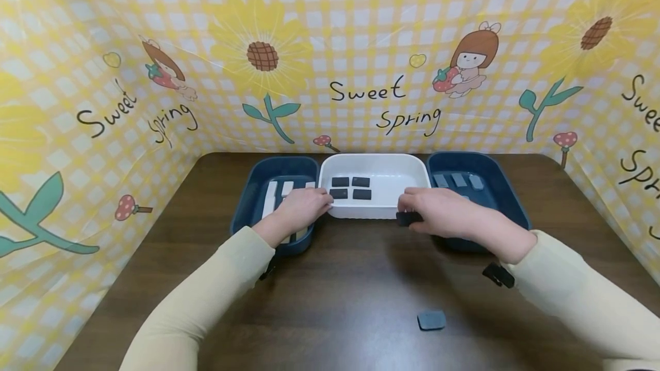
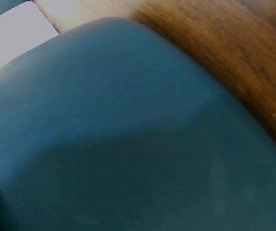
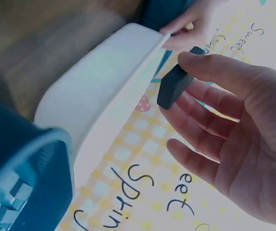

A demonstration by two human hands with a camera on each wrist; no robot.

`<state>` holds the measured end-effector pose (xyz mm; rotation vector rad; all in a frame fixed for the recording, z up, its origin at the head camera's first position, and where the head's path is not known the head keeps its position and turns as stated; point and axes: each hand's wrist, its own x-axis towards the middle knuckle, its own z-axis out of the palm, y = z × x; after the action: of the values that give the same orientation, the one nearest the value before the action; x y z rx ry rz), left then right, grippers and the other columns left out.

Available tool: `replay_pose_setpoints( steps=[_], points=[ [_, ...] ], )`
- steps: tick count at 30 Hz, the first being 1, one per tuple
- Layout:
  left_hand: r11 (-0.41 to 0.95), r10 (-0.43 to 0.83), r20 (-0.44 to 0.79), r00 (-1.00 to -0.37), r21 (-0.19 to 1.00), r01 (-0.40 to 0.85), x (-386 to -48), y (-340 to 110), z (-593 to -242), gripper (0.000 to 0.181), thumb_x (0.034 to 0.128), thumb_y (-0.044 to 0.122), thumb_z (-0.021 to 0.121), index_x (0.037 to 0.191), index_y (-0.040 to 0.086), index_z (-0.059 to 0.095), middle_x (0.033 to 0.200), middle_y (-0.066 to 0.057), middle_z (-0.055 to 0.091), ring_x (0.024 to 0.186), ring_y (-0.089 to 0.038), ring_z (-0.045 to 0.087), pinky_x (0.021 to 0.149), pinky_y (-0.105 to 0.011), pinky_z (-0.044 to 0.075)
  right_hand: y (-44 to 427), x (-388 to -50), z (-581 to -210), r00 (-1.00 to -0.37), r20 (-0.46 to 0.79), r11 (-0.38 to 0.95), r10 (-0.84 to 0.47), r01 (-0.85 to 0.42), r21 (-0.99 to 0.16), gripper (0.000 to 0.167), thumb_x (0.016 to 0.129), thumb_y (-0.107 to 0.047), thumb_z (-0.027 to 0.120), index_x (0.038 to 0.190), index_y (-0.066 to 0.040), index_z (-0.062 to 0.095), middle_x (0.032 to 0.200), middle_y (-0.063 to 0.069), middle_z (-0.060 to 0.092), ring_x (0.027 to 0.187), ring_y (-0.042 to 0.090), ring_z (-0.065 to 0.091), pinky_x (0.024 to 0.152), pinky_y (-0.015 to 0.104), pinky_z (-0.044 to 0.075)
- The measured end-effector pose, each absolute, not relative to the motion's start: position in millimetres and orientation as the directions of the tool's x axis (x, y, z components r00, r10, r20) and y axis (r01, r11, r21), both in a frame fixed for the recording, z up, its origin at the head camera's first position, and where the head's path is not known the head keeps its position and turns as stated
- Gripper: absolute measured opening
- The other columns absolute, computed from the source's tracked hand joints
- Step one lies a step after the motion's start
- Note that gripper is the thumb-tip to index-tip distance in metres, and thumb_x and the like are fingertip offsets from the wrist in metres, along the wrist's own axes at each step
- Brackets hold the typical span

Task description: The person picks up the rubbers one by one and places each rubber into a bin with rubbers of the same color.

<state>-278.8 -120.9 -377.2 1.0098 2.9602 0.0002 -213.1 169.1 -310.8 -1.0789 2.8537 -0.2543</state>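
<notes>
Between thumb and fingers my right hand (image 1: pixel 446 210) pinches a black rectangular block (image 3: pixel 175 85), just in front of the white tray's right front corner. That white tray (image 1: pixel 378 211) stands in the middle, with several black blocks (image 1: pixel 361 194) lying flat in rows in its left half. At the tray's left end my left hand (image 1: pixel 304 209) pinches the rim, its forearm passing over the left blue tray. The right wrist view shows this left hand (image 3: pixel 195 29) at the rim too. In the left wrist view only a blue tray wall (image 2: pixel 128 96) fills most of the picture.
The left blue tray (image 1: pixel 246 202) holds several white and light blocks, partly hidden by my arm. Several grey blocks (image 1: pixel 458 180) lie in the right blue tray (image 1: pixel 507 202). One grey-blue block (image 1: pixel 431 320) rests on the brown table (image 1: pixel 330 302) near the front. A patterned cloth (image 1: pixel 330 44) hangs behind.
</notes>
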Motion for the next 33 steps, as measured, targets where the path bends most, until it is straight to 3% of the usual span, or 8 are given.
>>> replay_pose_setpoints(
  steps=[9,16,24,33],
  points=[
    [0.788,0.615,-0.008,-0.788,-0.017,0.615,-280,-119,-377,0.017,0.0977,0.027,0.060,0.104,0.015,0.071,0.088,0.002,0.064,0.073,-0.013,0.054,0.072,-0.026,0.049,157,-262,-303,-0.817,-0.052,0.815,-0.575,-0.566,-0.123,0.026,0.082,-0.014,0.079,0.104,-0.008,0.068,0.097,0.005,0.063,0.082,0.020,0.058,0.076,0.037,0.051],
    [0.785,0.619,-0.009,-0.785,-0.024,0.619,-280,-120,-378,0.017,0.0973,0.027,0.061,0.106,0.015,0.071,0.089,0.002,0.064,0.074,-0.013,0.055,0.072,-0.024,0.049,153,-295,-309,-0.862,-0.063,0.855,-0.503,-0.485,-0.182,0.027,0.084,-0.014,0.076,0.107,-0.004,0.066,0.102,0.010,0.065,0.088,0.025,0.058,0.084,0.041,0.049],
    [0.791,0.610,-0.012,-0.792,-0.037,0.610,-280,-120,-380,0.017,0.0974,0.028,0.061,0.105,0.016,0.070,0.088,0.003,0.063,0.073,-0.011,0.054,0.070,-0.023,0.048,146,-316,-323,-0.891,-0.110,0.882,-0.441,-0.407,-0.239,0.027,0.085,-0.012,0.075,0.110,-0.003,0.066,0.105,0.011,0.063,0.092,0.027,0.056,0.089,0.042,0.046],
    [0.779,0.627,0.029,-0.778,-0.052,0.625,-277,-120,-379,0.014,0.0984,0.024,0.059,0.101,0.016,0.070,0.084,0.003,0.063,0.069,-0.012,0.054,0.065,-0.024,0.047,136,-332,-348,-0.875,-0.157,0.888,-0.457,-0.440,-0.131,0.018,0.085,-0.006,0.072,0.102,-0.002,0.067,0.092,0.008,0.065,0.084,0.024,0.058,0.082,0.039,0.047]
  ],
)
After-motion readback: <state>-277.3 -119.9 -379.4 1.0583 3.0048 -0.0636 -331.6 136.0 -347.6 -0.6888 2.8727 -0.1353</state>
